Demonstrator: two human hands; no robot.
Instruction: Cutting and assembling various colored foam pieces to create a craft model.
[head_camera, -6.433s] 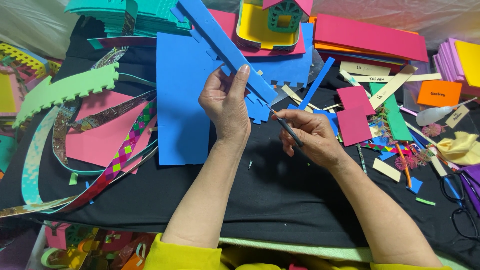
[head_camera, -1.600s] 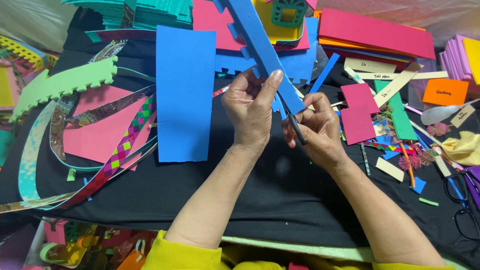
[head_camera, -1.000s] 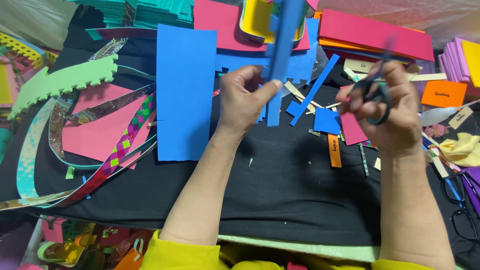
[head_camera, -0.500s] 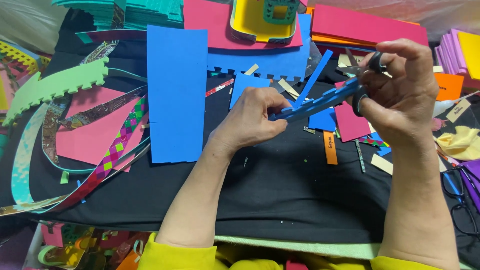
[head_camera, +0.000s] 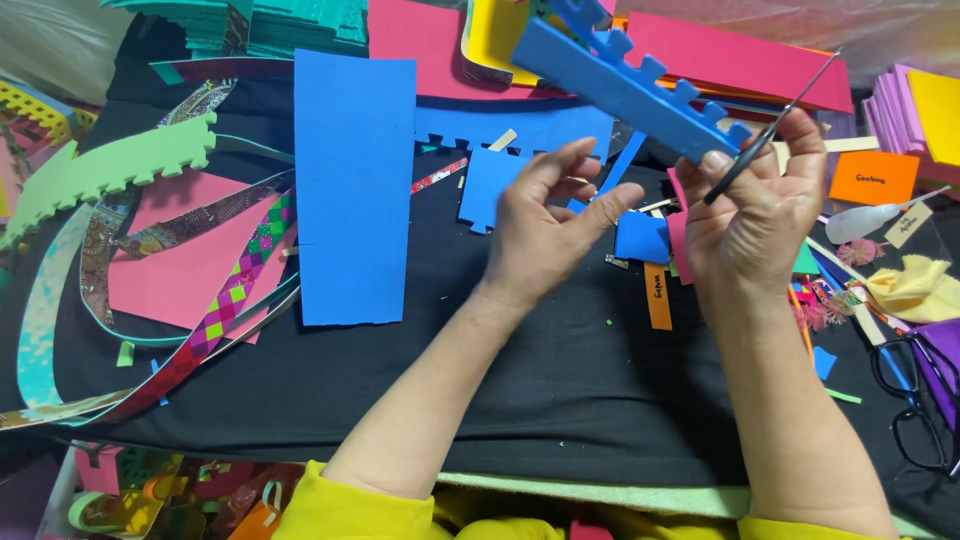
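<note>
head | left fingers (head_camera: 560, 170) spread, empty | right fingers (head_camera: 790, 140) clamp blue foam strip (head_camera: 625, 85), scissors (head_camera: 775, 125)

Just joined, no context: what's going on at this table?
A person is doing foam craft over a black cloth. The right hand grips a notched blue foam strip lifted above the table, along with thin scissors. The left hand is open beside it, fingers spread, holding nothing. A large blue foam sheet and colourful scraps lie around, with glasses at the right edge.
</note>
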